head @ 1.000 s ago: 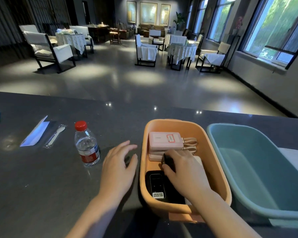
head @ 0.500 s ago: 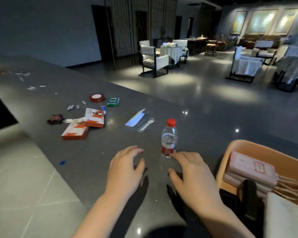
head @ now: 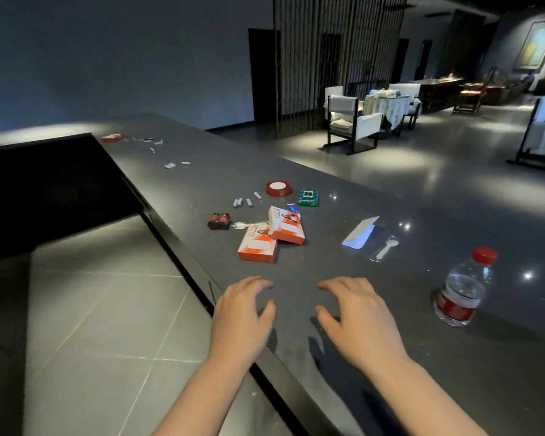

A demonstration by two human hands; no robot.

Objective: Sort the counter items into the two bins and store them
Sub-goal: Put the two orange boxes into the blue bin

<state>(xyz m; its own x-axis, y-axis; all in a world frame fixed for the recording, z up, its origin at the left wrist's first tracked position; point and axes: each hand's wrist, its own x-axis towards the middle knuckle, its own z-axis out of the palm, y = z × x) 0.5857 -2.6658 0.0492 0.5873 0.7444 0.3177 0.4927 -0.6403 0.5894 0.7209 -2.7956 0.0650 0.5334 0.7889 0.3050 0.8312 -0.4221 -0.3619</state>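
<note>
Both my hands hover low over the dark counter [head: 328,190], empty, with fingers loosely spread: my left hand [head: 241,313] near the counter's front edge, my right hand [head: 356,319] beside it. Ahead lie two orange-and-white boxes [head: 272,236], a red battery pack [head: 218,220], several loose small batteries [head: 243,202], a red tape roll [head: 278,188], a green packet [head: 309,198], a white folded sleeve [head: 361,231] and a wrapped plastic spoon [head: 384,247]. A water bottle with a red cap [head: 464,287] stands upright to the right of my right hand. Neither bin is in view.
More small batteries [head: 170,165] and a red item [head: 112,137] lie at the counter's far left end. The tiled floor [head: 92,309] drops away left of the counter edge. Chairs and a clothed table [head: 368,114] stand in the room beyond.
My view has swung left, away from the bins, which have left the frame. My right hand came out of the orange bin and now hovers beside the left over the counter.
</note>
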